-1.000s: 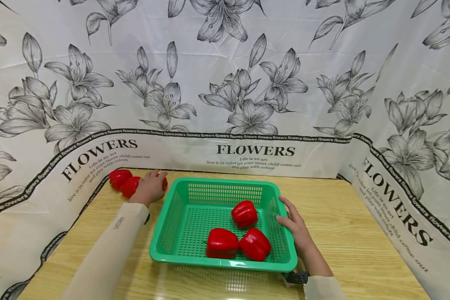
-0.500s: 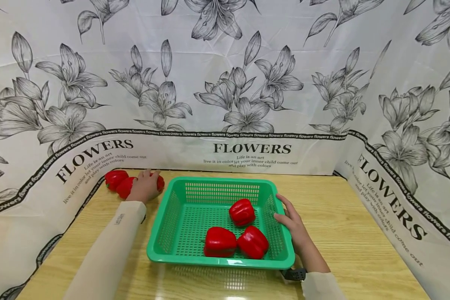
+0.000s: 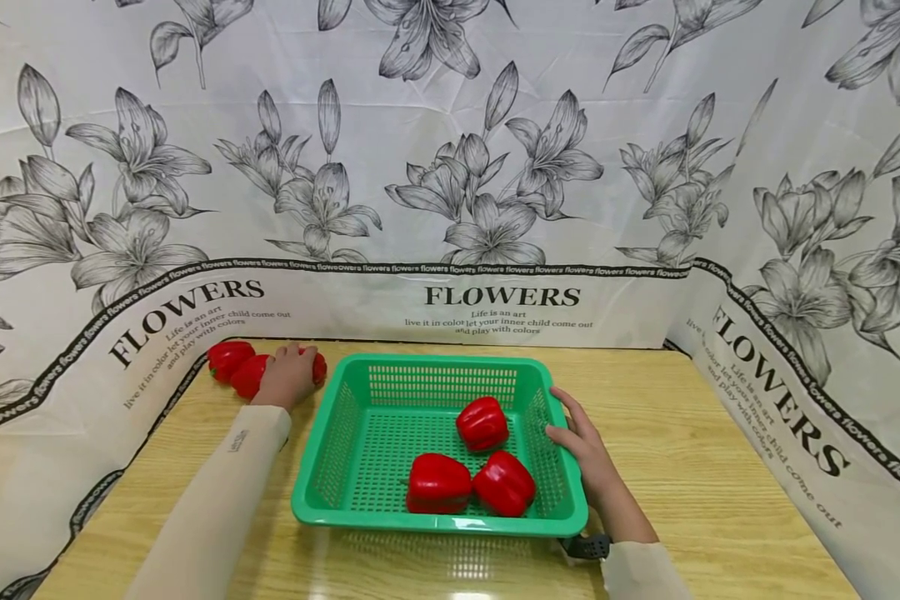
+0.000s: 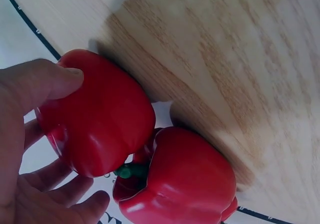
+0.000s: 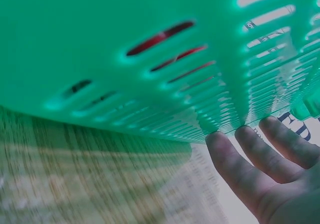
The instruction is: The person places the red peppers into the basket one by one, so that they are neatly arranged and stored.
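- Leftmost, three red peppers are lying at the far left corner of the worktop [image 3: 690,450], against the flowered backdrop [image 3: 450,167]; the outer pepper [image 3: 228,357] and the middle pepper [image 3: 251,374] are resting untouched.
- Next, the grasped pepper [image 4: 97,112] is being closed on by the left hand [image 3: 288,377], with the thumb [image 4: 47,82] pressed on one flank and the fingers [image 4: 75,199] curling in loosely below; the grip is looking only partly closed.
- Possibly, this glossy pepper is at risk of slipping from so loose a grip, and the neighbouring pepper [image 4: 177,179], which is touching it, is likely to be nudged and rolled along the worktop.
- Further, the left arm is being held stretched forward and slightly outward, the sleeve [image 3: 217,500] lying along the basket's left side.
- Centrally, the green basket [image 3: 330,467] is sitting on the worktop, with three more peppers [image 3: 482,423] lying inside it.
- Rightward, the right hand [image 3: 581,446] is being laid flat against the basket's right wall, the fingers [image 5: 240,169] straight and spread, nothing being gripped.
- Arguably, the basket is liable to slide leftward if it is pressed too hard, since it is only being steadied, not clasped.
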Demonstrator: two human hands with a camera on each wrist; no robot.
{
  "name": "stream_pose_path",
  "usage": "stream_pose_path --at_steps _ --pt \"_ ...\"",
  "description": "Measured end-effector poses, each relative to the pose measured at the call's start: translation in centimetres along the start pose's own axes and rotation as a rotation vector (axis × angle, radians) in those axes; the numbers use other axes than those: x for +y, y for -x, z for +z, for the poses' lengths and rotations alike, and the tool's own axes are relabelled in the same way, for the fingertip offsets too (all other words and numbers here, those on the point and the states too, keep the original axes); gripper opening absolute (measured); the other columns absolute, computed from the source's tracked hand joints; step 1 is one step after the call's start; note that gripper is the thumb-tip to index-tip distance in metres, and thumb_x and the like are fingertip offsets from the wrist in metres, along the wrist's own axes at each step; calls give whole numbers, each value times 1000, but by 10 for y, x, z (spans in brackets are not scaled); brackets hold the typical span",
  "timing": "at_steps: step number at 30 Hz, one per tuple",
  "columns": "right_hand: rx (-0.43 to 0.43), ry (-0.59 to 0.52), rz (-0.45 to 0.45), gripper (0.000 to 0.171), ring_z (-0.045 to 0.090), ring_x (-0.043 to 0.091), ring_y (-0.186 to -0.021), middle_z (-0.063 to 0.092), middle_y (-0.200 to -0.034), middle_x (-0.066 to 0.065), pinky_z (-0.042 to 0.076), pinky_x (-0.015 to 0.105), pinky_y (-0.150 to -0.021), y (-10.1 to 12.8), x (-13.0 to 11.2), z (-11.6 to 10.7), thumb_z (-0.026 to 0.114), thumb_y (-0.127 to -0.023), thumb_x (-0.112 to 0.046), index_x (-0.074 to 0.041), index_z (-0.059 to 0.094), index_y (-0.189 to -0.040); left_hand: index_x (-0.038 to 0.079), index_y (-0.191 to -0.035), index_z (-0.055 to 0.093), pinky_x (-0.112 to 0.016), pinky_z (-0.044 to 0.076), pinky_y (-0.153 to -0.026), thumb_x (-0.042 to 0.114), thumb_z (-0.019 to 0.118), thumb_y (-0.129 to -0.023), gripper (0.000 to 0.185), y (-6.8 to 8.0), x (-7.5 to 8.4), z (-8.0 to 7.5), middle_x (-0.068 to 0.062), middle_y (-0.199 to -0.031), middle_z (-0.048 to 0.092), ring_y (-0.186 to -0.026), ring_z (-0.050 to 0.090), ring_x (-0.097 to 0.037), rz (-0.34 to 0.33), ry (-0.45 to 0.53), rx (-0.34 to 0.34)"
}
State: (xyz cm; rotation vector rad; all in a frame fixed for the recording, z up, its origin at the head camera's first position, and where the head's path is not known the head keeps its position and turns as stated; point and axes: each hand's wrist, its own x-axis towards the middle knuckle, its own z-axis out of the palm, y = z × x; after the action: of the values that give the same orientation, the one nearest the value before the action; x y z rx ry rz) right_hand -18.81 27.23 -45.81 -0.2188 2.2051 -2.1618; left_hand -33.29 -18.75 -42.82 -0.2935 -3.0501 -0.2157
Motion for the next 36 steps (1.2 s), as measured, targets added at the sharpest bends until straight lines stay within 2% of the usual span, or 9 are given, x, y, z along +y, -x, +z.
stream_pose_path --at_steps 3,7,13,21,27,36 --pt "0 -4 0 62 66 24 -105 35 -146 28 57 46 -82 0 1 0 46 -100 -17 -20 17 -155 -6 -134 45 -65 38 -99 20 65 -86 58 1 0 1 -35 -126 44 -117 43 -54 12 10 12" --pt "-2 -14 -4 62 66 24 -105 35 -146 28 58 46 -81 0 2 0 46 -100 -17 -20 16 -155 -7 -136 42 -64 43 -96 20 68 -84 64 0 -1 1 -36 -128 41 -116 44 -53 12 40 -10" --pt "-4 -19 2 62 66 24 -104 34 -147 28 58 45 -81 0 2 0 46 -100 -16 -19 16 -155 -4 -138 40 -65 42 -97 24 68 -84 67 2 -4 4 -33 -132 41 -118 44 -51 -6 83 -33" --pt "2 1 5 62 65 26 -106 35 -147 28 58 47 -81 0 0 1 46 -100 -17 -19 16 -155 -2 -137 40 -63 44 -96 27 66 -85 65 5 -7 9 -30 -129 45 -115 44 -48 8 101 18" --pt "-5 3 2 62 65 27 -106 34 -148 28 58 47 -81 0 -1 1 46 -100 -17 -19 15 -155 -2 -138 41 -63 43 -97 28 65 -85 66 9 -5 5 -30 -130 45 -116 43 -48 -7 115 57" --pt "-8 1 0 63 66 24 -105 34 -148 28 58 46 -81 1 -1 1 46 -100 -18 -19 15 -155 -1 -144 33 -63 45 -96 27 63 -85 72 6 -6 2 -31 -137 36 -121 42 -47 -60 232 10"
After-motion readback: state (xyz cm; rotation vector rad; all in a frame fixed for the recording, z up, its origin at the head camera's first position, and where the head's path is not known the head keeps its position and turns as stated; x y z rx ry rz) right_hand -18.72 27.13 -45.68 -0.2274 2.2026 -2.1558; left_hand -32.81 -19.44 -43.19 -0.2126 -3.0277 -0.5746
